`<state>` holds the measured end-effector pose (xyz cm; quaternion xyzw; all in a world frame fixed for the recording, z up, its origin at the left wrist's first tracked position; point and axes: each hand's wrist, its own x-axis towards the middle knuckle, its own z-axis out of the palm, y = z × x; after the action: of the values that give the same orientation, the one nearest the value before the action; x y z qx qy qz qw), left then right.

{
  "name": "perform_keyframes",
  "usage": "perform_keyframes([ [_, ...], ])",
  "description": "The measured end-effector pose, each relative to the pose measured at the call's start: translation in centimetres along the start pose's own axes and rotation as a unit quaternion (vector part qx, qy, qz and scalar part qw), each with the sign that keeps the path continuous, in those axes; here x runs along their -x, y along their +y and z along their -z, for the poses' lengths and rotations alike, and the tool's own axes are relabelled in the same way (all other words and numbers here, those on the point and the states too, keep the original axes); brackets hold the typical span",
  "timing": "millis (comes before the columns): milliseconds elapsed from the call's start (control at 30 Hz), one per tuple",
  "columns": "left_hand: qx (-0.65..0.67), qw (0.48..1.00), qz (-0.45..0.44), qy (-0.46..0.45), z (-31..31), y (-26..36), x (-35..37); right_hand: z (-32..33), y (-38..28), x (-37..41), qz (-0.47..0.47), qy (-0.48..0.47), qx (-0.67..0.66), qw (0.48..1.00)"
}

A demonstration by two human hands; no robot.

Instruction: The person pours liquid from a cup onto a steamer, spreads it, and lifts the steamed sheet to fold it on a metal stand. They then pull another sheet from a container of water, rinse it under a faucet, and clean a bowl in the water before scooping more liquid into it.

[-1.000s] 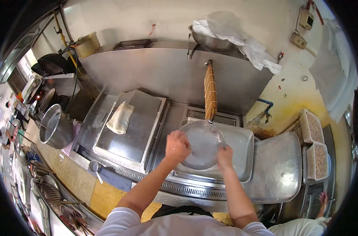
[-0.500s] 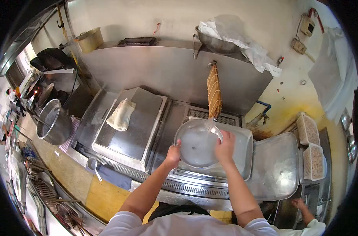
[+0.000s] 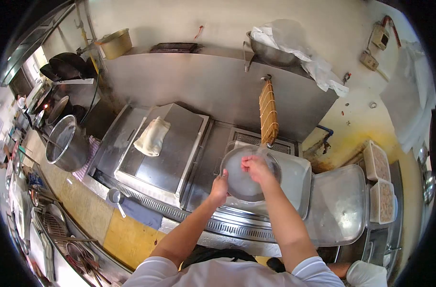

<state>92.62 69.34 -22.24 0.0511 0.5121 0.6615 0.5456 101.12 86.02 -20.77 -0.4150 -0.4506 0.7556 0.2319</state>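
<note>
A round metal bowl (image 3: 249, 184) with a whitish, cloudy inside is held over a rectangular tray (image 3: 294, 174). My left hand (image 3: 219, 187) grips the bowl's left rim. Over the bowl's upper part is my right hand (image 3: 255, 167), its fingers curled together; anything between them is too small to make out. Behind the bowl, a bundle of bound sticks (image 3: 268, 112) hangs from the steel back panel. A folded pale cloth (image 3: 152, 137) lies on the steel lid to the left.
An empty metal tray (image 3: 335, 205) and white baskets of small pieces (image 3: 381, 202) are on the right. To the left stand a deep pot (image 3: 67, 146) and a small ladle (image 3: 115, 197). A co-worker's sleeve (image 3: 366, 274) shows at the bottom right.
My right hand has left the bowl's right rim and moved inward over the bowl, fingers now curled. The co-worker's hand has moved down and left, now mostly hidden. The view has shifted slightly.
</note>
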Motion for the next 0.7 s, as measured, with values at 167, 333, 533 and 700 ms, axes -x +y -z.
perform_keyframes([
  [167,0.007,1.0,0.0,0.017,-1.1,1.2,1.3,0.0,-1.3,4.0,-0.094,-0.018,0.09,0.991],
  [333,-0.023,1.0,0.001,0.02,-1.4,2.5,2.9,0.8,-1.6,6.0,-0.053,-0.043,0.059,0.996],
  [533,-0.001,1.0,-0.027,-0.015,0.0,0.1,0.4,1.3,-1.8,6.9,-0.033,-0.019,0.058,0.998],
  [700,-0.027,0.999,-0.021,-0.021,0.5,-0.3,0.1,0.9,-1.6,7.2,0.006,-0.016,0.033,0.999],
])
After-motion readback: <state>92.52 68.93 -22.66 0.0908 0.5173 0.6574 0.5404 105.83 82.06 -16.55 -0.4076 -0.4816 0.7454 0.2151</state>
